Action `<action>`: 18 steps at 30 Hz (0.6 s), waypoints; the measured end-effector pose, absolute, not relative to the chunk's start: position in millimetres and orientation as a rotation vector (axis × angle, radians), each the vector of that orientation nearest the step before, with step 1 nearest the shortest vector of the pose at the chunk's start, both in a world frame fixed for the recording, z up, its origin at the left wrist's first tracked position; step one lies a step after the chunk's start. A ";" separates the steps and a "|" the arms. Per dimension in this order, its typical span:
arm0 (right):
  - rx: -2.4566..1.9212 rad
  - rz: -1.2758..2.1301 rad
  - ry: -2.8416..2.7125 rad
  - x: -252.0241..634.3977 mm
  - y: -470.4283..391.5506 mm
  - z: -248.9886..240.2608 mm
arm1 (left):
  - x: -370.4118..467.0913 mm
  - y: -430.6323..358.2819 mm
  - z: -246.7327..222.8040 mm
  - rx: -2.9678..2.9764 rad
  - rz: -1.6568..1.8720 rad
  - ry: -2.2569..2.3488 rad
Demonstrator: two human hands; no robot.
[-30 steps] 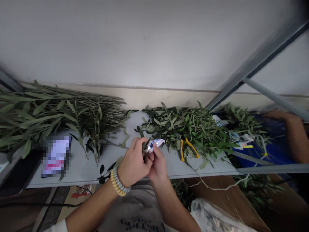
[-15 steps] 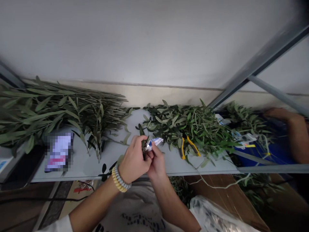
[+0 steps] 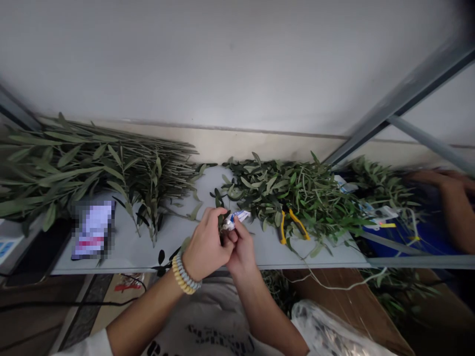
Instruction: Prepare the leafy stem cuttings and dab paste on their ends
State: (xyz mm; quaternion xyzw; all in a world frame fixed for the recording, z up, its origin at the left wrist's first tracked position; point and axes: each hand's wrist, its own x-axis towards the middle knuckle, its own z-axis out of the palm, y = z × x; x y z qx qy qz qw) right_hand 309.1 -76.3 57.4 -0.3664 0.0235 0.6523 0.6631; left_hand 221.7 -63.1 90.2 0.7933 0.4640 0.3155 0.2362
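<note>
My left hand (image 3: 208, 241), with beaded bracelets at its wrist, is closed round a leafy green sprig (image 3: 218, 200) whose leaves poke out above the fingers. Pinched in my right hand (image 3: 241, 247) is a small white and blue tube (image 3: 237, 218), its tip against the sprig by my left fingertips. Both hands touch each other over the front edge of the grey table (image 3: 208, 184). Yellow-handled pliers (image 3: 294, 226) lie open to the right, beside a heap of cut leaves (image 3: 282, 185).
Long leafy stems (image 3: 92, 163) fill the back left, with a phone-like, pixelated item (image 3: 92, 230) in front. At the right are a metal frame bar (image 3: 401, 101), a blue container (image 3: 430, 237) and another person's arm (image 3: 454, 207). A cardboard box (image 3: 345, 306) stands below.
My hands hold nearly the same pose, and the tube is tilted slightly differently. The view has shifted a little. At the far right, the other person's hands have moved slightly.
</note>
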 end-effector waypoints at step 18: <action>-0.814 1.519 0.085 308.4 -75.5 56.6 | 219.7 -61.6 86.5 2.137 0.848 1.251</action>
